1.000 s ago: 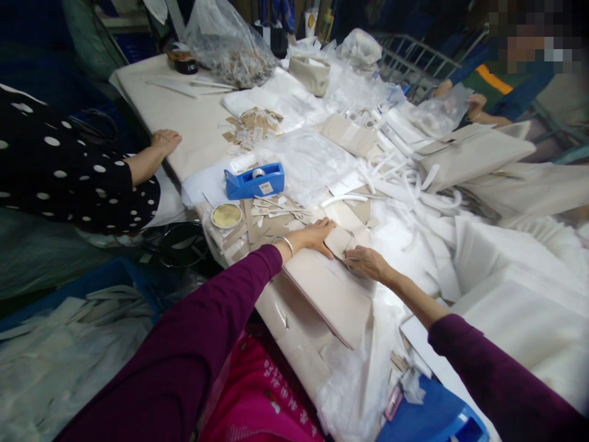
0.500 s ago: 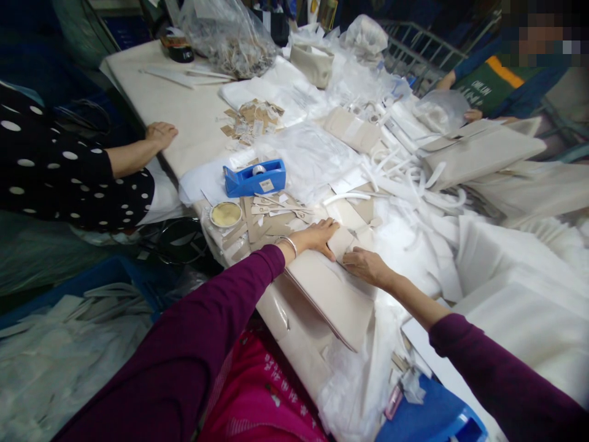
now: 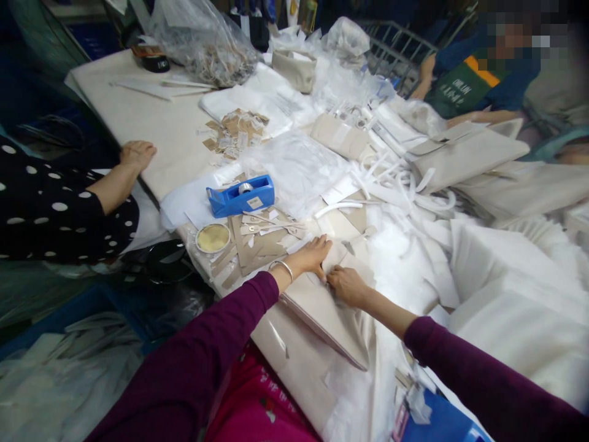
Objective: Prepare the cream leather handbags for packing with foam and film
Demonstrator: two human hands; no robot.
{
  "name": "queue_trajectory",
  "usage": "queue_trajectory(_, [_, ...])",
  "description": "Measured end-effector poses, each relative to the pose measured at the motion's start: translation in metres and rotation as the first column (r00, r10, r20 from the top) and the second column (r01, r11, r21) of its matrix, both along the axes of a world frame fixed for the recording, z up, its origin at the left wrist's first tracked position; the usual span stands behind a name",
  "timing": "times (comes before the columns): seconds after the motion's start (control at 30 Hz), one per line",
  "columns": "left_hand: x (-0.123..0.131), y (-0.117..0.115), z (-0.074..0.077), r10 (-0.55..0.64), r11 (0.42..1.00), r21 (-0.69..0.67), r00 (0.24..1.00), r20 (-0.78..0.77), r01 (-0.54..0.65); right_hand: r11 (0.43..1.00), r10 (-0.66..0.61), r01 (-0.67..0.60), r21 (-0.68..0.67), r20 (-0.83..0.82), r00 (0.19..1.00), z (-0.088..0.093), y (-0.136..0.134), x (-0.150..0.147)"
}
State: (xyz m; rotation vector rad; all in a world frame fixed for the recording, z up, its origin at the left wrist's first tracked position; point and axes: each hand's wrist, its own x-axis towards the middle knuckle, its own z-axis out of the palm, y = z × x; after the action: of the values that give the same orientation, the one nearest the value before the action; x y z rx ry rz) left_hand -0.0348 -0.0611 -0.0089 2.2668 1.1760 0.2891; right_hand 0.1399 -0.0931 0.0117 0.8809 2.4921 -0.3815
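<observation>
A flat beige bag (image 3: 329,328) lies at the table's near edge, its lower corner pointing toward me. My left hand (image 3: 310,255), with a silver bangle at the wrist, grips the bag's upper part, thumb set apart from the fingers. Close beside that thumb, my right hand (image 3: 347,285) has its fingers curled and pinched on the same beige material. Its fingertips are partly hidden, so the exact piece between them cannot be made out. Beige straps (image 3: 276,224) and a round tin of yellowish paste (image 3: 212,237) sit left of my hands.
A blue tape dispenser (image 3: 242,196) stands beyond the straps. Brown tags (image 3: 239,132) lie farther back. White foam sheets (image 3: 506,294) pile up at right, with beige bags (image 3: 469,153) behind. One person's hand (image 3: 138,156) rests on the left edge; another person (image 3: 464,92) is across the table.
The view has shifted, so the table sits lower and more to the left. My right hand has drawn in closer to my left thumb over the bag. The left hand keeps its place.
</observation>
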Motion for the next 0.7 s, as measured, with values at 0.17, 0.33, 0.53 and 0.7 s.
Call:
queue_trajectory(0.17, [0.0, 0.008, 0.007, -0.014, 0.998, -0.067, 0.999, -0.053, 0.01, 0.993, -0.108, 0.11, 0.046, -0.043, 0.993, 0.0, -0.006, -0.011])
queue_trajectory(0.33, [0.005, 0.002, 0.031, 0.019, 0.997, -0.072, 0.977, -0.211, -0.035, 0.956, -0.23, 0.25, 0.154, -0.137, 0.963, 0.021, -0.027, -0.009])
queue_trajectory(0.53, [0.007, -0.004, 0.041, -0.116, 0.993, 0.004, 0.98, -0.159, 0.118, 0.865, -0.441, 0.49, 0.11, -0.3, 0.846, 0.037, -0.057, 0.014])
queue_trajectory(0.7, [0.006, 0.011, 0.047, -0.051, 0.986, -0.166, 0.985, -0.165, 0.023, 0.358, -0.777, 0.887, -0.293, -0.62, 0.109, 0.032, -0.091, 0.063])
